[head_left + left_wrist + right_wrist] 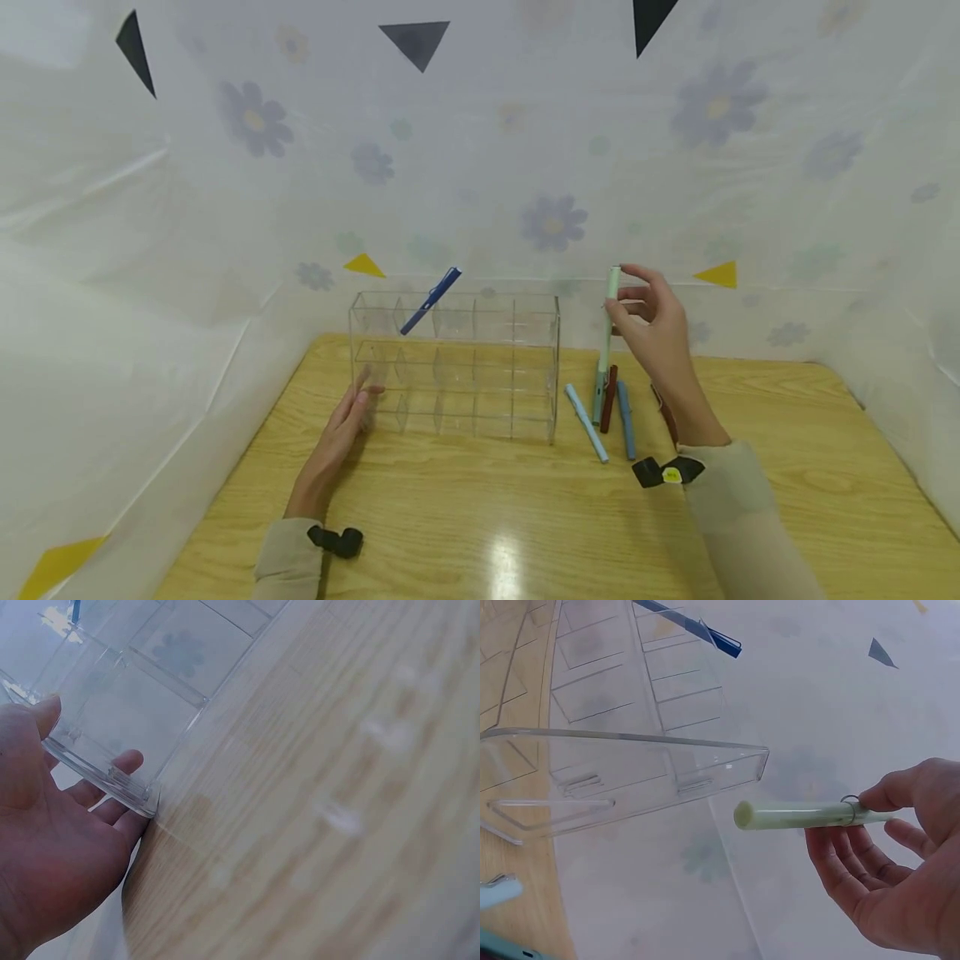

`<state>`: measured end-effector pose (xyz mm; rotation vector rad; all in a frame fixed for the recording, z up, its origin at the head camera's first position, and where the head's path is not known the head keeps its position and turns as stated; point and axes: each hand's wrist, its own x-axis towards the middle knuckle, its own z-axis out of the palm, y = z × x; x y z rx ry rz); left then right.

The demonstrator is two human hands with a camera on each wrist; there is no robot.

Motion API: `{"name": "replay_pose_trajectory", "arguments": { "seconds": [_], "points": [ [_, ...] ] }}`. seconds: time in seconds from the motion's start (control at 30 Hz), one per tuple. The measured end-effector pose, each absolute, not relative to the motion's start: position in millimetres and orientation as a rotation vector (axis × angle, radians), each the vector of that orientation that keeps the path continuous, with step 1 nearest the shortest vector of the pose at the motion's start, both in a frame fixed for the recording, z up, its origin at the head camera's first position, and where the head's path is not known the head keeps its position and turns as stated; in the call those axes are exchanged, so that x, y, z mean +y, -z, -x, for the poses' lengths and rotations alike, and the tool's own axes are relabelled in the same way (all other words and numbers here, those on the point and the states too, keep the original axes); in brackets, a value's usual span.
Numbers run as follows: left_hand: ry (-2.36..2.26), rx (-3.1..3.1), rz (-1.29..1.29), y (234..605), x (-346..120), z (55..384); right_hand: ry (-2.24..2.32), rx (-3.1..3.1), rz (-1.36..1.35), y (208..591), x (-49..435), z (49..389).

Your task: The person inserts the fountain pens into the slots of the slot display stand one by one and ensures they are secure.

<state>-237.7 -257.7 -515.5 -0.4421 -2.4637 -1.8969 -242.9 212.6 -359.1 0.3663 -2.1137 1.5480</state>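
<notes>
A clear plastic pen holder (513,367) with rows of compartments stands on the table. My left hand (347,423) grips its left end, the thumb on one side of the clear panel and fingers on the other, as the left wrist view (60,840) shows. A dark blue pen (431,302) leans in the holder's top row. To the right of the holder, my right hand (654,321) pinches a pale green pen (609,321) between thumb and fingers, raised and nearly upright. Its clip and round end face the holder in the right wrist view (787,816).
Below my right hand lie a light blue pen (587,423), a dark green pen (598,402), a dark red pen (610,400) and a blue pen (627,421). Another dark red pen (664,414) is partly hidden by the right wrist. A flowered sheet (465,167) hangs behind the wooden table (450,500).
</notes>
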Motion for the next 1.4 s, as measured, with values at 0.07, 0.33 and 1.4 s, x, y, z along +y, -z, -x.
{"name": "replay_pose_trajectory", "arguments": {
  "seconds": [0.07, 0.33, 1.4],
  "points": [
    [1.897, -2.470, 0.436, 516.2, -258.4, 238.2, -1.546, -2.106, -0.399, 352.9, 208.0, 244.5],
    [1.885, -2.473, 0.432, 517.5, -261.6, 239.1, -1.634, -2.054, -0.482, 319.2, 178.5, 238.7],
    [1.864, -2.466, 0.430, 518.8, -264.5, 239.7, -1.880, -1.745, -0.589, 308.2, 97.9, 305.7]
  ]
}}
